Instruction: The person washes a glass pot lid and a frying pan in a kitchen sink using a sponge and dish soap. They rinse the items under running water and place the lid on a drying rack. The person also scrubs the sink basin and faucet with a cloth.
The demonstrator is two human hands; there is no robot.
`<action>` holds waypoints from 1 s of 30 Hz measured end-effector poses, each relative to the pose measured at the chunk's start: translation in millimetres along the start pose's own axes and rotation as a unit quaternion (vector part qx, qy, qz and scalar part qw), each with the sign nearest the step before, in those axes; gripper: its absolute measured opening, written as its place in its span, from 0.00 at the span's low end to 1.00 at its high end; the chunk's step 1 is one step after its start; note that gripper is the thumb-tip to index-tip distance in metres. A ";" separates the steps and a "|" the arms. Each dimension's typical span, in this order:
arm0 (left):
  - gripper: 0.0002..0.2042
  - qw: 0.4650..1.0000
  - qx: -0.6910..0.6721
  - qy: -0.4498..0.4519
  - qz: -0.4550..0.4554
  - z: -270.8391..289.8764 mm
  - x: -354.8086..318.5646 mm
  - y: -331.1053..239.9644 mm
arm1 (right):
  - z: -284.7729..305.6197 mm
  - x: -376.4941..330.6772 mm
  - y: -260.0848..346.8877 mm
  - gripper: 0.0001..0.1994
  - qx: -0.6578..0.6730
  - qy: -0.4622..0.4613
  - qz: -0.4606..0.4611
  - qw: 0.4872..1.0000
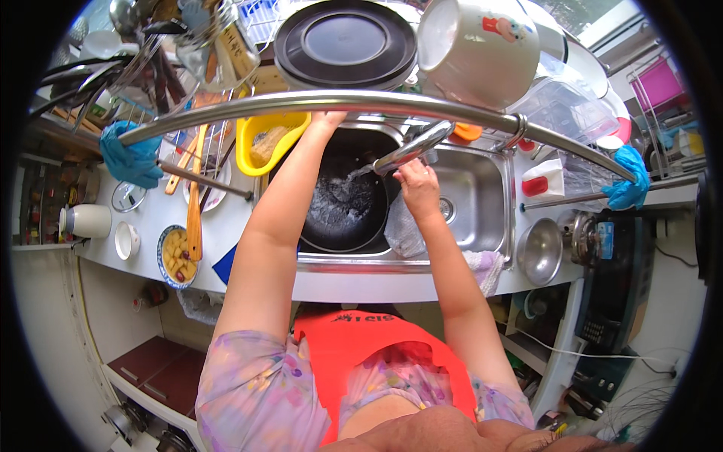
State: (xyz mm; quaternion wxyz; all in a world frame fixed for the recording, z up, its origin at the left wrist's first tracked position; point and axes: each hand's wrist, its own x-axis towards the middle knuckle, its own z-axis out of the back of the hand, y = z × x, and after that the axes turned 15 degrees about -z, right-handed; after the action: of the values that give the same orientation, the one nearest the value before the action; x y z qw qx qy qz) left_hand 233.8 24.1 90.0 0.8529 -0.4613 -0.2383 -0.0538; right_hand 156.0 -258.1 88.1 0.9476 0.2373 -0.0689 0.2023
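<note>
Water runs from a chrome faucet [414, 146] into a black wok [320, 233] that sits in the left sink basin. Bubbly water swirls at the wok's bottom. My right hand [419, 184] is closed, its bent fingers against the faucet near the spout. Beneath that hand a clear plastic bag [404, 230] lies over the divider between the basins. My left hand [328, 118] reaches to the far side of the wok; a metal bar [301, 101] crosses in front and hides its fingers. A yellow basket [245, 147] holding a brownish lump stands beside my left forearm.
A curved metal bar with blue gloves [134, 154] hung at its ends spans the counter. Wooden spatula [194, 226] and bowl of cut food [177, 258] lie left; a steel bowl [540, 251] stands right. Behind are a black lid [345, 41] and white pot [482, 53].
</note>
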 end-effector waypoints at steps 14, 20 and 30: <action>0.16 0.953 -0.262 -0.138 0.062 16.5 -59.6 -20.5 | -0.9 4.4 -2.4 0.08 -0.016 -0.062 0.026 0.998; 0.25 0.853 -0.432 -0.210 0.205 33.8 -121.6 -99.9 | -2.4 15.0 14.7 0.07 -0.020 -0.094 0.027 0.995; 0.24 0.818 -0.480 -0.212 0.235 28.2 -161.4 -118.7 | -18.5 22.0 15.1 0.10 -0.050 -0.117 -0.007 0.992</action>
State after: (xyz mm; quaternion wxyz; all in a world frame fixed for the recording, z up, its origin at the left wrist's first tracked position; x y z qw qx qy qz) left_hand 44.6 -41.2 119.7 0.4387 -0.8540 -0.2419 0.1403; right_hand 170.3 -229.4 83.2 0.9450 0.2123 -0.1880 0.1628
